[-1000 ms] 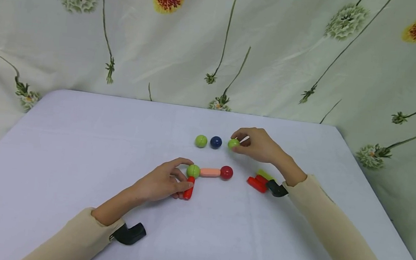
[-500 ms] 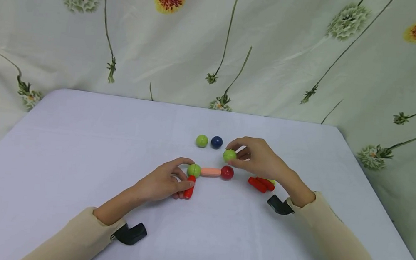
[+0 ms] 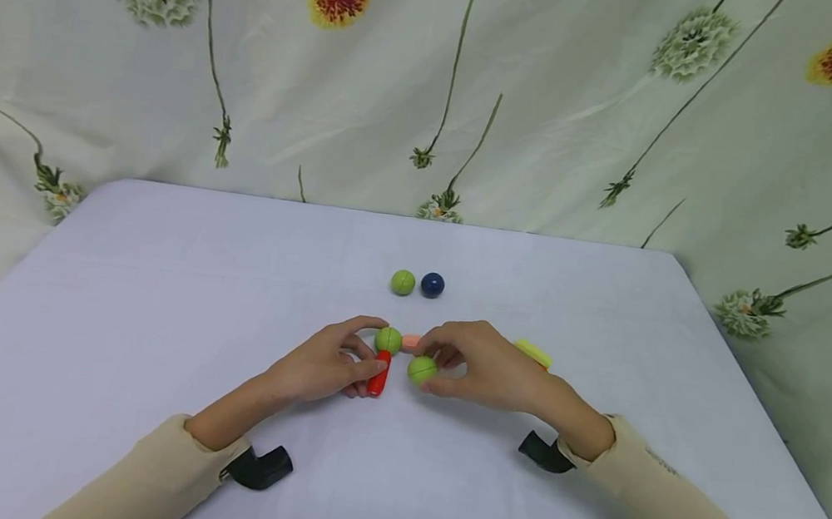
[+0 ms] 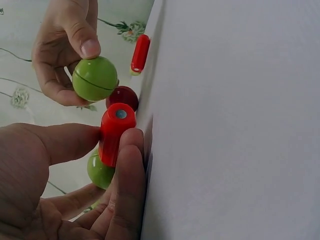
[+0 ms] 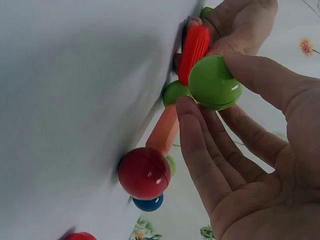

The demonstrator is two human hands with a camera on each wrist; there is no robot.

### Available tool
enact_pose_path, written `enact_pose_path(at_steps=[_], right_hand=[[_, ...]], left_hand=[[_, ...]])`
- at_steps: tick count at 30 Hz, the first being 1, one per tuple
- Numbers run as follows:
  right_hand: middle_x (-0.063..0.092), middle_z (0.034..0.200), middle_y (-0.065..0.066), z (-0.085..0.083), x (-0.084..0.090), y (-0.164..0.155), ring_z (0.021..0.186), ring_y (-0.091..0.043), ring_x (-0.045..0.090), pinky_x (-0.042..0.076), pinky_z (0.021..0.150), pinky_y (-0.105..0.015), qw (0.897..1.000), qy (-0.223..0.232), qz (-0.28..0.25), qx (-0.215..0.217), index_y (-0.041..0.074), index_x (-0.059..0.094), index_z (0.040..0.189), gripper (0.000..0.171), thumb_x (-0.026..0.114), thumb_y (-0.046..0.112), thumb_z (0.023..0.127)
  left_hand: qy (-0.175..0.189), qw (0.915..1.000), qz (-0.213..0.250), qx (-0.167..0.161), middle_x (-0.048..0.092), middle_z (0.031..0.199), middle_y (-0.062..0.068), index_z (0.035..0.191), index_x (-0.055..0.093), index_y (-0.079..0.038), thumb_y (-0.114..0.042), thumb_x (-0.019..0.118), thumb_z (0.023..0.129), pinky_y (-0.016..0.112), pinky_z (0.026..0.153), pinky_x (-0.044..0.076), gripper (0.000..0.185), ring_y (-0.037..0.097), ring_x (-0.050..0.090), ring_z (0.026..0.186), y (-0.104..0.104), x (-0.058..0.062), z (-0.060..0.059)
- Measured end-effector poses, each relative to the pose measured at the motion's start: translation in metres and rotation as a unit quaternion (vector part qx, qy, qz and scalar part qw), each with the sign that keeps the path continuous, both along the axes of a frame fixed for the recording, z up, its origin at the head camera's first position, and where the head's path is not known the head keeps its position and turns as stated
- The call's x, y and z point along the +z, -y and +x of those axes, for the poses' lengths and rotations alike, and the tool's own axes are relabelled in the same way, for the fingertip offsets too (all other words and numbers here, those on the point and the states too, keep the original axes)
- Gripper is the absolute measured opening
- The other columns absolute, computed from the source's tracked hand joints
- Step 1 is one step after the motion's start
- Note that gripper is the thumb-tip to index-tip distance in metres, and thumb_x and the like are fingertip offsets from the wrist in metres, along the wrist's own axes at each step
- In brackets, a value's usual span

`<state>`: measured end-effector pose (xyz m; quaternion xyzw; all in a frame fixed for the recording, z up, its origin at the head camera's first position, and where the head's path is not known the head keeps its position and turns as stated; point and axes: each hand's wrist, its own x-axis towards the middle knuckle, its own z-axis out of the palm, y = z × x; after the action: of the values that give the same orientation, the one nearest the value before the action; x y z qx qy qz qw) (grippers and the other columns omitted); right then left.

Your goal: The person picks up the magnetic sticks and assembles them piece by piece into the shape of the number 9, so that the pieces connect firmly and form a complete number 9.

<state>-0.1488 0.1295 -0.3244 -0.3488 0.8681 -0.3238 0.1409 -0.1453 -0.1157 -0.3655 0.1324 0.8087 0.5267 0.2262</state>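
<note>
Now right hand (image 3: 483,375) pinching green ball (image 3: 422,370), just at 3 o'clock of red rod's (image 3: 378,374) near end; left hand (image 3: 323,365) gripping rod, axis 12-to-6.

1. My table (image 3: 158,285) is covered in a plain, pale lilac-white cloth, with rounded far corners.
2. Behind its far edge and past its right edge hangs a pale curtain (image 3: 566,107) printed with long-stemmed flowers: white puffs, and yellow ones with red centres.
3. The light is soft and even, casting faint shadows.
</note>
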Motion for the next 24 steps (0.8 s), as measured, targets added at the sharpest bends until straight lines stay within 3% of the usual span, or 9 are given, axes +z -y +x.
enact_pose_path(at_steps=[5,11,24], right_hand=[[0.063,0.101,0.014,0.008,-0.005,0.011,0.09,-0.001,0.062,0.051,0.083,-0.018,0.999,0.018,0.025,0.01,0.019,0.062,0.104,0.028,0.075,0.022,0.08],[0.062,0.098,0.015,0.019,-0.008,0.023,0.088,0.002,0.06,0.051,0.083,-0.017,0.998,0.025,0.053,0.029,0.021,0.062,0.103,0.028,0.076,0.021,0.078],[0.06,0.098,0.011,0.025,-0.015,0.033,0.084,0.004,0.06,0.05,0.077,-0.012,0.998,-0.02,0.039,0.052,0.018,0.062,0.101,0.027,0.076,0.022,0.078]], left_hand=[[0.0,1.0,0.007,0.0,0.062,0.103,0.015,0.138,0.039,-0.014,-0.017,0.064,0.089,0.032,0.065,0.056,0.055,0.019,0.065,0.065,0.001,0.0,0.001],[-0.005,0.9999,0.013,-0.004,0.062,0.103,0.015,0.138,0.039,-0.012,-0.016,0.064,0.088,0.032,0.065,0.056,0.056,0.018,0.065,0.065,0.001,0.0,0.001],[-0.017,0.9998,0.009,0.002,0.063,0.1,0.014,0.138,0.04,-0.012,-0.018,0.066,0.087,0.031,0.064,0.056,0.057,0.018,0.065,0.064,-0.001,0.002,0.004]])
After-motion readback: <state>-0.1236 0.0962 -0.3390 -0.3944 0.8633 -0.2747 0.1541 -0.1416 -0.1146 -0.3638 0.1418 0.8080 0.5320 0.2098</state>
